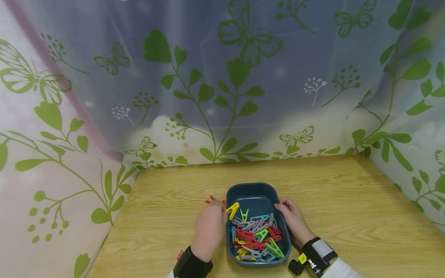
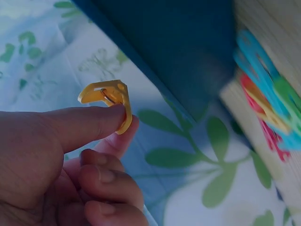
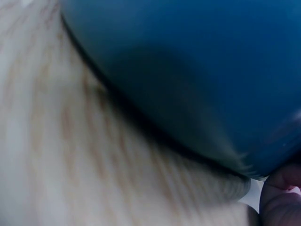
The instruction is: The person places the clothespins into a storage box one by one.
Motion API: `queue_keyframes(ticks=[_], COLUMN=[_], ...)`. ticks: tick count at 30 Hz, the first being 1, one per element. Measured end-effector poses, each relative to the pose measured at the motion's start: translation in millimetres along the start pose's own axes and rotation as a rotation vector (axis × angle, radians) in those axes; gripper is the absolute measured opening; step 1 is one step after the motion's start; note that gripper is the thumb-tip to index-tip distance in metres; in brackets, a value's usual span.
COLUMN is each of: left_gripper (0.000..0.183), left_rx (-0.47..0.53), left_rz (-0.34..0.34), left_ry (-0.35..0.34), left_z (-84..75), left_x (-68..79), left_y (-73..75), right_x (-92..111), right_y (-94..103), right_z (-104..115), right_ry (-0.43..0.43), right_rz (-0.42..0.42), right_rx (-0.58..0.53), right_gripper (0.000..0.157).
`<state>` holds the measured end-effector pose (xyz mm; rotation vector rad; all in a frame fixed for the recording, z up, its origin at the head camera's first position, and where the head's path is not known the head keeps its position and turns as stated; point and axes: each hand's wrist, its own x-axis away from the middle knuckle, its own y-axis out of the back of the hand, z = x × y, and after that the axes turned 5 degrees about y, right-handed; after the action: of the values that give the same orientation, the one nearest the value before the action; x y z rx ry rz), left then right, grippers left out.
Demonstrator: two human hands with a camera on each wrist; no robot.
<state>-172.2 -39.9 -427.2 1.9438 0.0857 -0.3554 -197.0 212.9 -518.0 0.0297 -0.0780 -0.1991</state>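
Observation:
My left hand (image 1: 209, 227) pinches a yellow clothespin (image 1: 233, 211) between thumb and index finger, over the left rim of a dark blue plastic box (image 1: 255, 185). The left wrist view shows this yellow clothespin (image 2: 120, 92) up close, its other fingers curled below. Inside the box lie many clothespins (image 1: 253, 235) in red, green, grey, yellow, blue and purple, heaped mostly in its near part. My right hand (image 1: 294, 220) grips the box's right rim, thumb on top. In the right wrist view, the box's outer wall (image 3: 197, 84) fills most of the picture.
Beyond my left hand, red clothespins (image 1: 211, 199) lie on the wooden table (image 1: 167, 189); the left wrist view shows a small pile of blue, green, red and yellow clothespins (image 2: 270, 89) beside the box. A leaf-patterned curtain (image 1: 194, 127) stands behind the table and along both sides.

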Motion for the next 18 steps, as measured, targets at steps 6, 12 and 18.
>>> queue_keyframes(ticks=[6, 12, 18], left_gripper=[0.018, 0.016, 0.014], left_rx=[0.019, -0.018, -0.031], left_rz=[0.102, 0.160, 0.195], left_ry=[-0.045, -0.091, -0.087], left_z=[-18.7, -24.6, -26.4], left_x=[13.2, 19.7, 22.8], left_y=[-6.6, -13.2, -19.1], right_x=[0.5, 1.7, 1.3], right_y=[-0.2, -0.1, -1.3], right_z=[-0.9, -0.1, -0.2], right_ry=[0.000, -0.006, 0.000], right_rz=[0.000, 0.006, 0.004], right_rx=[-0.005, -0.001, 0.003], right_gripper=[0.017, 0.020, 0.020])
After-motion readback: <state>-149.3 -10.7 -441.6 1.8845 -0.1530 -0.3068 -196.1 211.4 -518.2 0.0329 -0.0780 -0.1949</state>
